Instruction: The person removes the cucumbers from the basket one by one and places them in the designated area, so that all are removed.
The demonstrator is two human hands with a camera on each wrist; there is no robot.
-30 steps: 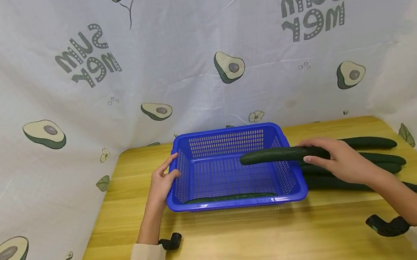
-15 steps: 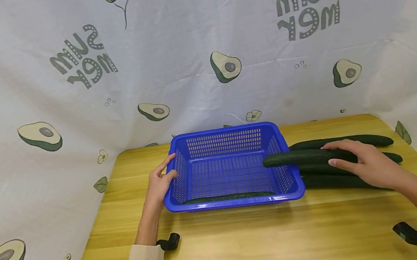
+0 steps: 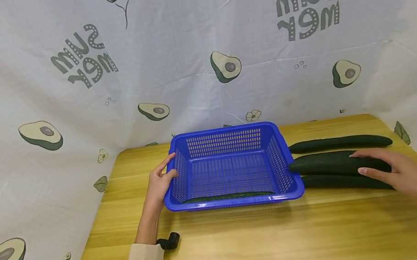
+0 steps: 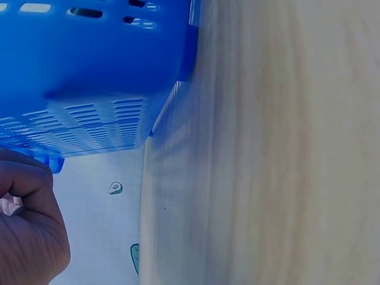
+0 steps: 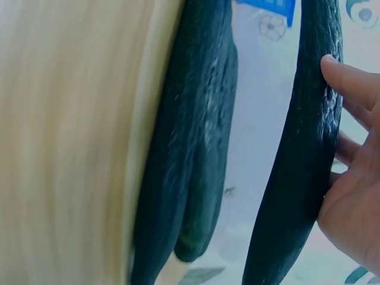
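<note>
My right hand [image 3: 402, 172] holds a long dark green cucumber [image 3: 323, 163] between thumb and fingers, to the right of the blue plastic basket [image 3: 234, 206]. In the right wrist view this cucumber [image 5: 294, 154] is raised apart from two others. Its left end overlaps the basket's right rim in the head view. My left hand [image 3: 160, 186] grips the basket's left rim, thumb inside the wall; curled fingers show in the left wrist view. One cucumber [image 3: 228, 197] lies along the basket's near inner side, partly hidden by the front rim.
Right of the basket, one cucumber [image 3: 340, 143] lies farther back on the wooden table [image 3: 254, 247] and another cucumber [image 3: 345, 181] lies nearer. A white curtain [image 3: 178, 51] with avocado prints hangs behind and on both sides.
My right hand has moved right with the cucumber, from over the basket to above the cucumbers beside it. My left hand stays on the basket's rim.
</note>
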